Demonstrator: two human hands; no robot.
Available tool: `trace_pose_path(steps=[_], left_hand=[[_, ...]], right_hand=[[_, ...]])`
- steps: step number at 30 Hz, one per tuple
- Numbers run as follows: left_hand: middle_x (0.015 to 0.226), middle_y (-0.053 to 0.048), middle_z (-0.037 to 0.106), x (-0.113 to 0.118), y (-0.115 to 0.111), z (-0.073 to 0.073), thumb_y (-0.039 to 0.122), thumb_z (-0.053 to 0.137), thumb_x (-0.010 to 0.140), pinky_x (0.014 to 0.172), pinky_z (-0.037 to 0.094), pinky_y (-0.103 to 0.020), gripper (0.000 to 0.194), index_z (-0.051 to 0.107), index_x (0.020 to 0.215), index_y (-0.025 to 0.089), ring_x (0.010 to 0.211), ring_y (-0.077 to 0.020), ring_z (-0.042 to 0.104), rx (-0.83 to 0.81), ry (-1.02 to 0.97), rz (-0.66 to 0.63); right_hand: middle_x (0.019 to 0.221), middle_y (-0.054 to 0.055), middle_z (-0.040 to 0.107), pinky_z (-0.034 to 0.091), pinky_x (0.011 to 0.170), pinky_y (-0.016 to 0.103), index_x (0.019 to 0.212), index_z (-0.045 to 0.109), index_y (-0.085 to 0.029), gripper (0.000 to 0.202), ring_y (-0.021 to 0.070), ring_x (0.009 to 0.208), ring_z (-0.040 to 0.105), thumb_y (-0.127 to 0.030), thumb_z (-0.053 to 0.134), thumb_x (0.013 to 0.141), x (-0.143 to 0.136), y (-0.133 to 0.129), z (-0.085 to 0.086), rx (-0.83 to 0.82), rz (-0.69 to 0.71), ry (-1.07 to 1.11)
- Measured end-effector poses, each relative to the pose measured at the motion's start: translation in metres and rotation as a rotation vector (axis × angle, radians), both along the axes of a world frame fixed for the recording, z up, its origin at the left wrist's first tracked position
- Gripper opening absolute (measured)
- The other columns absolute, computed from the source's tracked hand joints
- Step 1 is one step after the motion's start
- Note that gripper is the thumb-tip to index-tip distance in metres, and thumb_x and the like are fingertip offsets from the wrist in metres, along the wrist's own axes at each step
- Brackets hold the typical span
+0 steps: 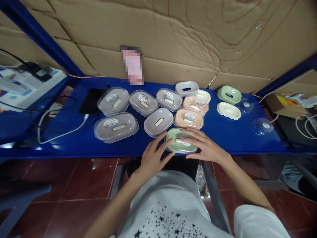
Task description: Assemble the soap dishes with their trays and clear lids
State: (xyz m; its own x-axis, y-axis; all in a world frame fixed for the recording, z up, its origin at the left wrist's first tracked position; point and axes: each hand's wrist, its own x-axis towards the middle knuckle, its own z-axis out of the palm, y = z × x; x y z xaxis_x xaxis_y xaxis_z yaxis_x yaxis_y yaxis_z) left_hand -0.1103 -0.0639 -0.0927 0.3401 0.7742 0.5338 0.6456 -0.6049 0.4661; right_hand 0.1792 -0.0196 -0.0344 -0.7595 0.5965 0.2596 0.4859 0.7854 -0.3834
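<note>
A green soap box [176, 147] with a clear lid and a round sticker sits at the table's front edge. My left hand [156, 155] grips its left end, with spread fingers at the lid and the thumb at the near side. At the right end, my right hand [206, 145] holds it the same way, fingers over part of the sticker. Just behind it lies a peach soap box [179, 120] under a clear lid. To the left is a grey soap box [151, 126], and a lidded grey one [104, 132] lies further left.
Behind are more grey boxes [143, 105] and a grey dish [185, 89]. At right lie a green dish [230, 94], a cream insert [228, 111] and clear lids [260, 128]. A black phone [89, 101] with a white cable [71, 131] lies left; a cardboard box [282, 105] stands right.
</note>
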Motion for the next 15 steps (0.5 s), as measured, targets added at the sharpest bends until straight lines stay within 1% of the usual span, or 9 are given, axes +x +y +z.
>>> trace_pose_path(steps=[2, 4, 8, 12, 15], left_hand=[[0.159, -0.015, 0.058, 0.000, 0.000, 0.000, 0.036, 0.068, 0.105, 0.113, 0.058, -0.046, 0.054, 0.052, 0.156, 0.029, 0.145, -0.0304, 0.061, -0.014, -0.006, -0.004], [0.161, -0.015, 0.057, -0.001, 0.000, 0.001, 0.035, 0.066, 0.106, 0.112, 0.058, -0.045, 0.053, 0.051, 0.157, 0.029, 0.146, -0.0297, 0.061, -0.020, 0.006, -0.007], [0.162, -0.015, 0.057, 0.000, 0.000, 0.003, 0.034, 0.062, 0.109, 0.112, 0.057, -0.041, 0.048, 0.053, 0.156, 0.027, 0.146, -0.0277, 0.061, -0.021, 0.058, -0.010], [0.161, -0.014, 0.058, 0.000, 0.000, 0.004, 0.032, 0.061, 0.109, 0.112, 0.056, -0.040, 0.045, 0.056, 0.153, 0.027, 0.144, -0.0266, 0.063, -0.007, 0.068, -0.013], [0.161, -0.015, 0.058, 0.000, 0.001, 0.003, 0.032, 0.063, 0.108, 0.111, 0.057, -0.041, 0.046, 0.055, 0.153, 0.027, 0.144, -0.0272, 0.063, 0.003, 0.063, -0.014]], right_hand=[[0.174, 0.005, 0.042, 0.043, 0.129, 0.061, 0.169, 0.038, -0.039, 0.081, 0.0320, 0.163, 0.036, -0.052, 0.076, 0.098, 0.002, -0.001, 0.001, -0.003, 0.002, -0.027], [0.176, 0.003, 0.040, 0.043, 0.129, 0.062, 0.170, 0.034, -0.041, 0.081, 0.0322, 0.164, 0.034, -0.050, 0.074, 0.100, 0.004, -0.002, 0.002, -0.002, 0.004, -0.039], [0.176, 0.003, 0.038, 0.043, 0.128, 0.062, 0.171, 0.032, -0.042, 0.082, 0.0325, 0.164, 0.034, -0.049, 0.074, 0.100, 0.008, -0.004, 0.004, 0.008, 0.004, -0.045], [0.178, 0.000, 0.034, 0.041, 0.130, 0.063, 0.172, 0.027, -0.043, 0.082, 0.0320, 0.166, 0.031, -0.047, 0.071, 0.103, 0.009, -0.004, -0.002, 0.025, 0.003, -0.062], [0.177, -0.001, 0.034, 0.037, 0.130, 0.066, 0.172, 0.025, -0.045, 0.082, 0.0334, 0.166, 0.029, -0.046, 0.070, 0.103, 0.008, -0.005, -0.008, 0.071, -0.025, -0.071]])
